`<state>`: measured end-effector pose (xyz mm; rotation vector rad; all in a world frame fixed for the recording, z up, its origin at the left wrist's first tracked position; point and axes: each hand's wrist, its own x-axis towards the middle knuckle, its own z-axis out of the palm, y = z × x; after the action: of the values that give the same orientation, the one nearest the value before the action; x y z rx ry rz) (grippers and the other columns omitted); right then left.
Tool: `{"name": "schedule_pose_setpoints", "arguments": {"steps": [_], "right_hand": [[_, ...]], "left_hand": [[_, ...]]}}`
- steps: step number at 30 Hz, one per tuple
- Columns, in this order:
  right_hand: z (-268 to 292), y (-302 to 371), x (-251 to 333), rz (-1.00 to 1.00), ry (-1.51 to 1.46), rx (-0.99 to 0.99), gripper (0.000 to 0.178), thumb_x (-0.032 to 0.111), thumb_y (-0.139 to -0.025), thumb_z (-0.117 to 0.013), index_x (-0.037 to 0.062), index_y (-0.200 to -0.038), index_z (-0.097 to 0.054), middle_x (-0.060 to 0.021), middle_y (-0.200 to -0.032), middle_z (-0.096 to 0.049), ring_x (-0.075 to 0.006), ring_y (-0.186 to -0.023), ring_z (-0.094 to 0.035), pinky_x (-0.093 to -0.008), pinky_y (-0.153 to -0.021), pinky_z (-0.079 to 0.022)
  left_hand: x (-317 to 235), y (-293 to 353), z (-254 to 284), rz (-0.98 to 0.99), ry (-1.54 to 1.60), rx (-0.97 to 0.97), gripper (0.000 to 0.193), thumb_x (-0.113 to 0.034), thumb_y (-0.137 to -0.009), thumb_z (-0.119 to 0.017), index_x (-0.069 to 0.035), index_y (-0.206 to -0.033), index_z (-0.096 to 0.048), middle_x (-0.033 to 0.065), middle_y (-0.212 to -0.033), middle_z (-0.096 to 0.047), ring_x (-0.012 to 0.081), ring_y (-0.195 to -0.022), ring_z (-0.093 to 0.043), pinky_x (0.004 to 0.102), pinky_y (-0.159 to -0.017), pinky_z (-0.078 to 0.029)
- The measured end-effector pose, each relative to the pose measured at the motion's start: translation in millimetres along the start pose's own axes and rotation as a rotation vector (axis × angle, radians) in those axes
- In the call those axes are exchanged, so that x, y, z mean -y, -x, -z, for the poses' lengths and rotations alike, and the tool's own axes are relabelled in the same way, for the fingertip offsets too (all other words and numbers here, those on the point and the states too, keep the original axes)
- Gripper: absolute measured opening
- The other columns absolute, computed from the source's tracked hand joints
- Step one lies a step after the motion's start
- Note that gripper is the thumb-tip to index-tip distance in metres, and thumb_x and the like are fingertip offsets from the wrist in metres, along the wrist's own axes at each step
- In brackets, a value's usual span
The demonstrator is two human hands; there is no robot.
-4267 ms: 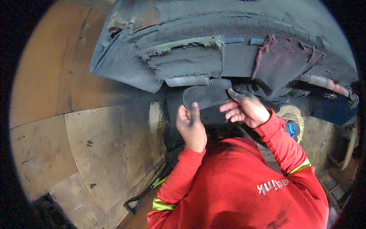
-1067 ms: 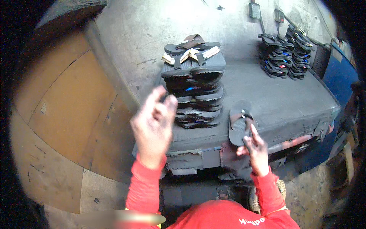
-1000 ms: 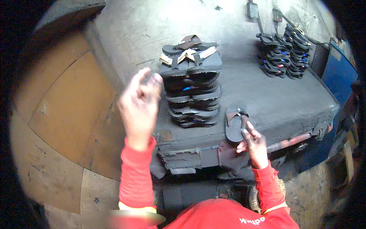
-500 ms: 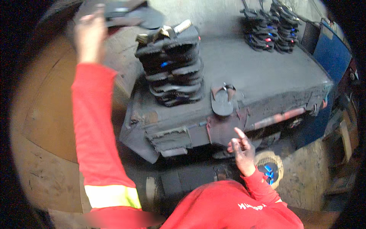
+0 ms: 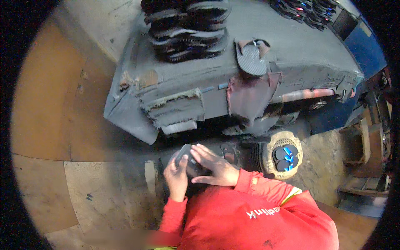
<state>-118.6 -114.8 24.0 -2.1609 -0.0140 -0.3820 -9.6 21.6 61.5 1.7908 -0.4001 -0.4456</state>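
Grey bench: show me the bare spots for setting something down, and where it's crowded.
Bare: the grey bench between the lone sandal and the blue panel, plus a thinner strip between the tall sandal stack and the front edge. Crowded: left of centre, under that stack, and right rear, under the smaller sandal stacks.

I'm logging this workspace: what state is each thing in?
Left hand: curled, gripping the held sandal.
Right hand: open, fingers laid across it.
Held sandal: partly covered by the hands.
Single sandal: lying sole down at the bench edge.
Near stack: piled, top out of frame.
Reddish cloth: hanging, frayed.
Blue-strapped sandals: resting on a round tan stand.
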Motion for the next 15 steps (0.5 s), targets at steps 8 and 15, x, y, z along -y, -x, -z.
{"name": "schedule_pose_setpoints", "arguments": {"steps": [8, 15], "right_hand": [[-30, -9, -11, -0.045, 0.077, 0.013, 0.083, 0.024, -0.082, -0.074, -0.0015, -0.149, -0.032, -0.025, -0.157, -0.025, -0.0441, -0.147, -0.022, -0.0479, -0.118, -0.028], [-18, -32, -23, 0.013, -0.028, -0.091, 0.065, 0.009, -0.081, -0.07, -0.0039, -0.139, -0.045, -0.0258, -0.152, -0.034, -0.0437, -0.14, -0.034, -0.0461, -0.115, -0.033]], "left_hand": [[23, -10, -11, -0.042, -0.045, -0.033, 0.043, -0.028, -0.097, -0.065, 0.005, -0.125, -0.062, 0.0154, -0.116, -0.07, 0.0155, -0.104, -0.065, 0.0302, -0.09, -0.05], [23, -33, -18, -0.149, -0.149, -0.105, 0.042, -0.034, -0.095, -0.066, -0.002, -0.121, -0.066, 0.0175, -0.106, -0.072, 0.023, -0.095, -0.071, 0.0337, -0.082, -0.054]]}}
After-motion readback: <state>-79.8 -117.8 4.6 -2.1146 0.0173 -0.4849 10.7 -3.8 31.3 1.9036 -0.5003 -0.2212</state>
